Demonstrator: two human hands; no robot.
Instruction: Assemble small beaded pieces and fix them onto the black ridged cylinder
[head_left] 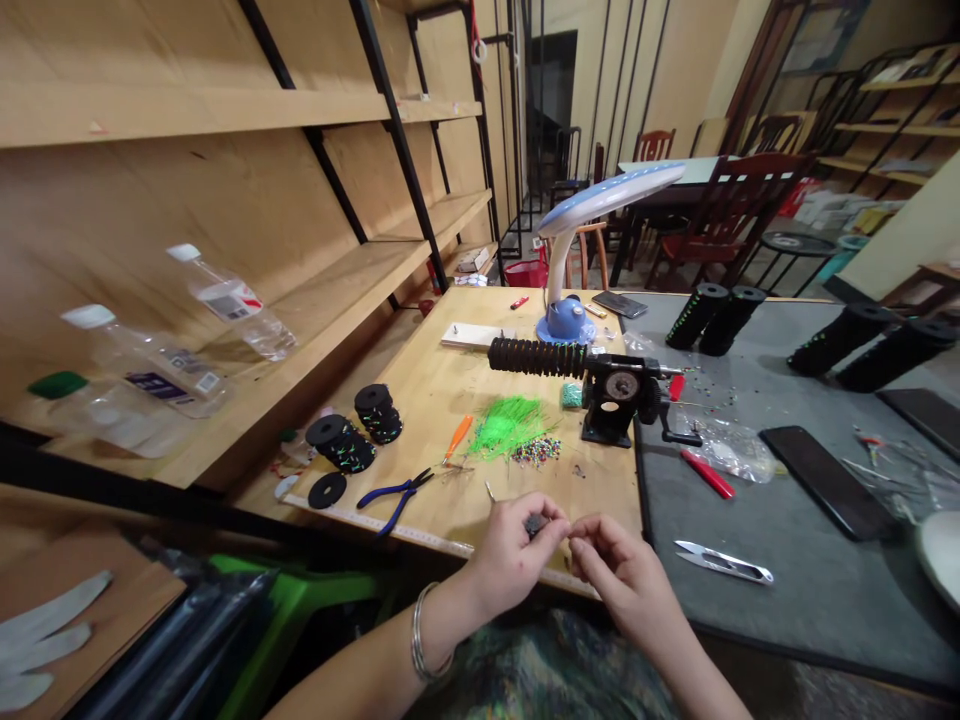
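Observation:
My left hand (517, 548), with metal bangles at the wrist, is closed around a small dark grey piece (534, 524) whose kind I cannot make out. A thin metal tip (490, 490) shows just beyond this hand. My right hand (611, 560) is pinched close beside the left fingertips; whatever it holds is too small to see. Beyond the hands lie a pile of bright green bristle-like strands (510, 424) and a heap of multicoloured beads (537, 451). Blue-handled pliers (397, 497) and an orange-handled tool (458, 438) rest to the left.
A black hand-crank winder (611, 400) bears a ribbed black roll (537, 357). Behind it stands a blue desk lamp (566, 320). Black foam spools (341, 443) stand at left, more spools (697, 315) at back right. Thread snips (724, 562), a red tool (707, 474) and a phone (825, 482) lie right.

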